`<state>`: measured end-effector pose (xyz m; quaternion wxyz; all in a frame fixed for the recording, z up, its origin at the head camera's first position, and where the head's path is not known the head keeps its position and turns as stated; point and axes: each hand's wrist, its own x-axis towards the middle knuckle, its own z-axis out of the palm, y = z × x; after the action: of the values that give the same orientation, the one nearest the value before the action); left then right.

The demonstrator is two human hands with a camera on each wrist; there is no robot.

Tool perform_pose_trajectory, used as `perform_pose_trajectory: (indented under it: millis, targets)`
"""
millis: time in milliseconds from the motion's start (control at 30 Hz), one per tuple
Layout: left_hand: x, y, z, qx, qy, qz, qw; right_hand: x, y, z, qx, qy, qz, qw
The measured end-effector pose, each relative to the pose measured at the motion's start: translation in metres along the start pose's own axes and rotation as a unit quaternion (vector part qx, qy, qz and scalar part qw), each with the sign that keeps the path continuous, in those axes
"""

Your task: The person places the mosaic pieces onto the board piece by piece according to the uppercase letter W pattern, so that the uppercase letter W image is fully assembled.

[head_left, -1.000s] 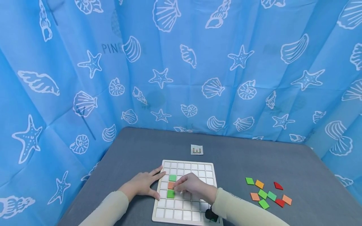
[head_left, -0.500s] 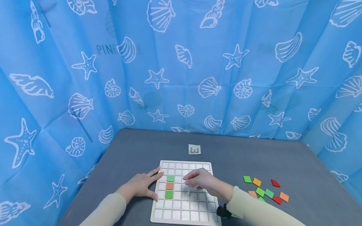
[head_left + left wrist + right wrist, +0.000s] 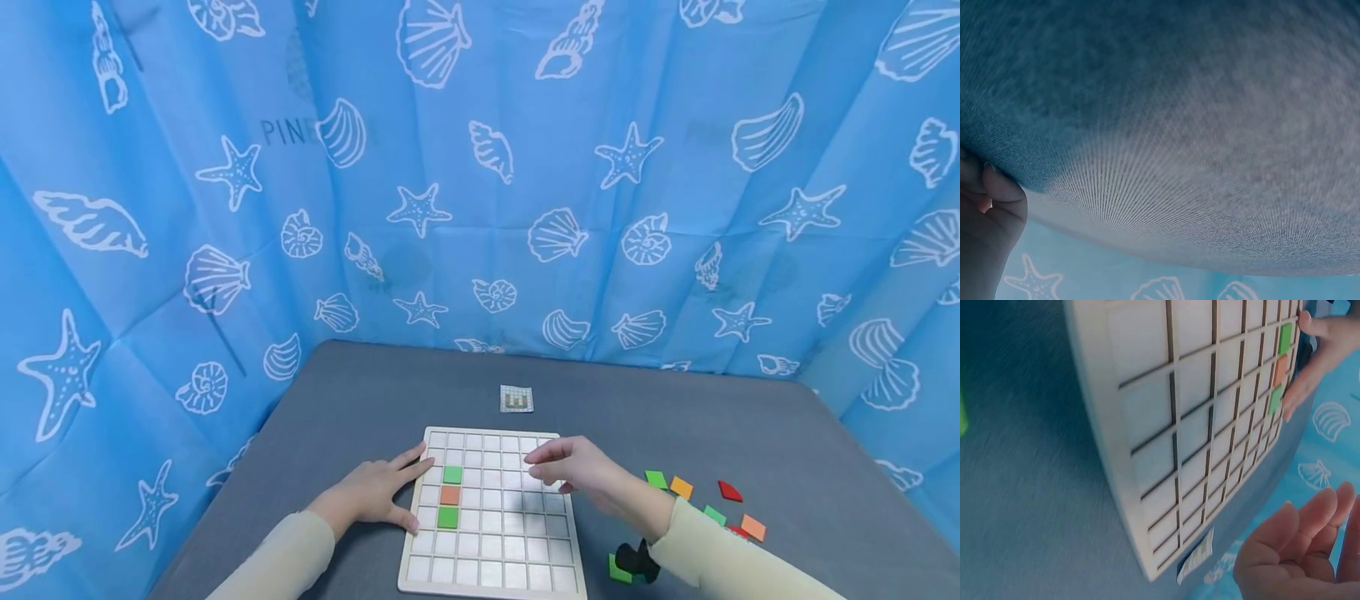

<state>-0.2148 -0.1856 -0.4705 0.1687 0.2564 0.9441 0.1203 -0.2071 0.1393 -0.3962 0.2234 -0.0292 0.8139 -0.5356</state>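
My left hand (image 3: 371, 493) rests on the left rim of a white grid board (image 3: 491, 546), fingers and thumb spread. One column of the grid carries three square tiles: a light green tile (image 3: 452, 474), an orange tile (image 3: 450, 495) and a darker green tile (image 3: 447, 517). Over the board's upper right edge hovers my right hand (image 3: 588, 471), its fingers loosely bent and nothing held. The right wrist view shows the right hand's thumb and fingers (image 3: 1304, 547) apart from the board. Only part of the left hand (image 3: 997, 212) shows in the left wrist view.
Loose tiles lie right of the board, including an orange-yellow tile (image 3: 682, 487), a red quarter-round tile (image 3: 729, 491) and an orange tile (image 3: 753, 527); the right sleeve hides some. A green tile (image 3: 618, 571) lies by the right wrist. Behind the board is a small patterned card (image 3: 517, 399).
My right hand has left the orange tile in the grid and moved right across the board to its right edge. The left hand stays on the rim.
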Motion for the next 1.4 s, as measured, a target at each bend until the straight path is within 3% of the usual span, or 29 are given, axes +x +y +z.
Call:
perform_pose_trajectory:
  millis: [167, 867, 1167, 1400]
  targets:
    - [0.001, 0.0, 0.0, -0.002, -0.004, -0.006, 1.0, -0.008, -0.001, -0.017, 0.012, -0.006, -0.016, 0.9998]
    - [-0.003, 0.003, -0.001, -0.003, -0.006, -0.011, 0.9999, -0.027, 0.008, -0.075, -0.006, 0.043, -0.024, 0.9988]
    - [-0.002, 0.001, -0.001, -0.006, -0.001, -0.008, 1.0, -0.034, 0.016, -0.102, 0.013, 0.057, -0.007, 0.9983]
    - [-0.001, 0.001, -0.001, -0.003, -0.004, -0.009, 0.9999, -0.039, 0.029, -0.126, 0.039, 0.065, -0.017, 0.997]
